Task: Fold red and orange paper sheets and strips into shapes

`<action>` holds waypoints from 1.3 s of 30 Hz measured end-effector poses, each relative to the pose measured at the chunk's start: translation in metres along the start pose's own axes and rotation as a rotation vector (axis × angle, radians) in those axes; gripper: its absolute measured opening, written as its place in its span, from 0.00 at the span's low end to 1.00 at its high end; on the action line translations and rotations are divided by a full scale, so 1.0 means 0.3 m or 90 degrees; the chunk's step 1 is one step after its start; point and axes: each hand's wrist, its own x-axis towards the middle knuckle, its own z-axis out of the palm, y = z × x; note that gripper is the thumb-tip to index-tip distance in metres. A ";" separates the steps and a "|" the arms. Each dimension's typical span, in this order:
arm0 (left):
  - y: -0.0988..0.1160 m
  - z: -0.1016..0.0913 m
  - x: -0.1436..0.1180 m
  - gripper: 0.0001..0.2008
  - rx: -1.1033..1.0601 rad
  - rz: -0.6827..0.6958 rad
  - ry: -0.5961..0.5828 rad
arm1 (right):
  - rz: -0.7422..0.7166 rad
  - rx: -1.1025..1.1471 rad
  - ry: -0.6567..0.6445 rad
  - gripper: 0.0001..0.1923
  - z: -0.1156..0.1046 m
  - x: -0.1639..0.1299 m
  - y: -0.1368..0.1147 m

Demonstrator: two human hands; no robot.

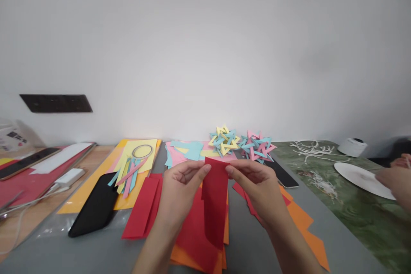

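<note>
Between my two hands a strip of red paper [215, 205] hangs upright. My left hand [184, 186] pinches its upper left corner between thumb and fingers. The upper right corner is pinched by my right hand [255, 182]. Below the strip lies a stack of red and orange paper sheets [189, 237], partly covered by it. Folded red paper pieces [143, 207] rest left of my left hand. Orange paper pieces [300, 216] lie beyond my right forearm, with more red paper partly hidden under that hand.
Two folded-paper star shapes [224, 140] sit near the wall. A black phone-shaped object [96, 205], coloured strips [128, 175] and a tape roll [142, 151] are at left. At right are white strings [313, 150], a white disc [362, 179] and another person's hand [396, 180].
</note>
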 end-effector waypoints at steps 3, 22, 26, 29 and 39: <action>0.004 0.007 -0.006 0.07 -0.033 -0.011 0.020 | -0.001 -0.001 0.007 0.04 0.005 -0.008 -0.012; -0.005 0.018 -0.009 0.08 -0.068 -0.033 0.062 | -0.043 -0.198 0.046 0.10 0.025 -0.015 0.010; -0.012 0.015 -0.005 0.08 -0.076 -0.047 0.063 | -0.055 -0.207 0.030 0.12 0.028 -0.018 0.009; -0.014 0.013 -0.002 0.09 -0.077 -0.058 0.053 | -0.045 -0.204 0.021 0.11 0.029 -0.017 0.010; 0.003 0.028 -0.003 0.09 -0.054 -0.059 0.077 | -0.018 -0.170 0.033 0.10 0.025 -0.011 0.027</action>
